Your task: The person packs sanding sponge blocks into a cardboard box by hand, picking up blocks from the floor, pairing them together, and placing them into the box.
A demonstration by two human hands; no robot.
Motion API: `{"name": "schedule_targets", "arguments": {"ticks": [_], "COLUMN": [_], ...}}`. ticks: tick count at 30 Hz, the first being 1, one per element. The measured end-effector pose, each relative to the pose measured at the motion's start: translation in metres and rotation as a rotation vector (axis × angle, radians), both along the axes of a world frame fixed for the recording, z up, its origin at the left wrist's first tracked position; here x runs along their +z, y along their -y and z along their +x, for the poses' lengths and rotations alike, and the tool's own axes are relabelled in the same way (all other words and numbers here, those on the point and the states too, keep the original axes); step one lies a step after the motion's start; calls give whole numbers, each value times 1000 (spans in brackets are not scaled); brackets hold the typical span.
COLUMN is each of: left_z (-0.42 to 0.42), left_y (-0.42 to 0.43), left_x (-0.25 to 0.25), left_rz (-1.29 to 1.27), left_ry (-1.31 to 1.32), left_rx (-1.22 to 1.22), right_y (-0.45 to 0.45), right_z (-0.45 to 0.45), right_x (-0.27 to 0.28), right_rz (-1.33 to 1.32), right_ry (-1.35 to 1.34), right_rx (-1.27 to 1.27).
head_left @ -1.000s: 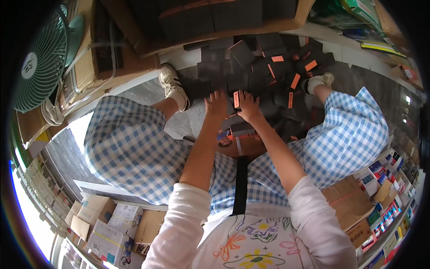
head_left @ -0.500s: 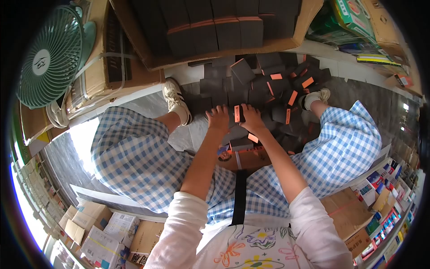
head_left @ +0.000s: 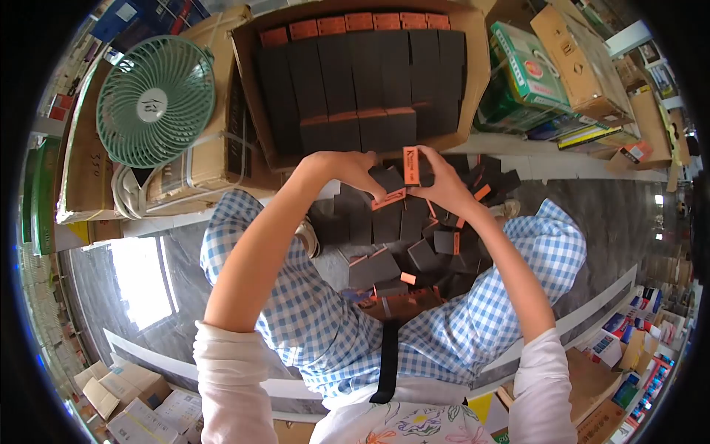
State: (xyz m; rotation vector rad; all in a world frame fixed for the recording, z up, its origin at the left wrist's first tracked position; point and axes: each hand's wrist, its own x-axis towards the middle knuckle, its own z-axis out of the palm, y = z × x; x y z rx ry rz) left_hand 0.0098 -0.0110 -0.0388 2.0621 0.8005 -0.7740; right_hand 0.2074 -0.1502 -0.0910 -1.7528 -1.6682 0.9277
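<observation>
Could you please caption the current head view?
Two hands hold small black-and-orange boxes before an open carton partly packed with similar ones.

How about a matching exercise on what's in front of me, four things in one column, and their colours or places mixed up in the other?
Things
1. Fan
2. Open carton
3. Checked trousers
4. Box with orange lettered end

Colours or places
A. At the fingers of the right hand
B. Blue and white
C. Green
D. Around rows of black boxes

Right pairs: 1-C, 2-D, 3-B, 4-A
</observation>
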Motion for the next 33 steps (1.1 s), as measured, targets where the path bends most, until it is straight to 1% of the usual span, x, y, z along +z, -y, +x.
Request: {"name": "schedule_targets", "arguments": {"ticks": [2,3,4,5,6,8,9,10,12,14,15,16,18,19,20,21,24,25,26,28,29,30,32,33], "left_z": [-1,-3,-6,-9,-11,-11,-10,-6,3,8,11,16,23,26,25,25,25,26,26,26,23,19,15,16], "left_y": [-7,-7,-8,-9,-8,-3,-2,-4,-4,3,7,10,18,18,21,23,25,26,25,17,10,9,11,11], "left_x": [20,29,38,30,34,54,59,60,44,42,43,38,33,34,34,38,46,42,36,13,-21,-22,-24,-24], "left_rz": [14,10,9,-24,-18,-7,-66,-126,-210,-390,-410,-382,-162,-170,-222,-271,-257,-243,-248,-277,39,39,437,431], "left_ry": [65,213,367,508,557,814,792,774,861,843,849,866,926,923,922,918,924,970,962,690,688,688,366,370], "left_rx": [13,60,105,168,191,189,290,378,491,605,620,579,475,451,492,537,504,493,489,613,530,532,475,479], "right_y": [-7,-7,-6,-4,-1,2,3,2,4,3,3,3,5,4,6,7,8,9,11,14,15,14,11,10], "right_z": [11,10,18,23,26,32,27,25,19,13,12,13,12,13,11,10,9,9,9,12,12,11,13,15], "right_x": [34,55,59,65,71,65,73,76,88,92,89,86,85,83,79,80,84,83,83,84,86,89,98,95], "right_rz": [79,15,129,132,130,256,270,286,295,333,345,359,344,357,364,392,461,468,464,477,433,433,467,457], "right_ry": [-74,-126,-135,-185,-241,-227,-184,-208,-150,-177,-191,-202,-155,-171,-192,-150,-172,-199,-204,-201,-272,-273,-296,-303], "right_rx": [23,-63,-48,-70,-92,-94,-113,-104,-131,-147,-146,-150,-135,-147,-158,-175,-175,-192,-201,-140,-135,-133,-101,-122]}}
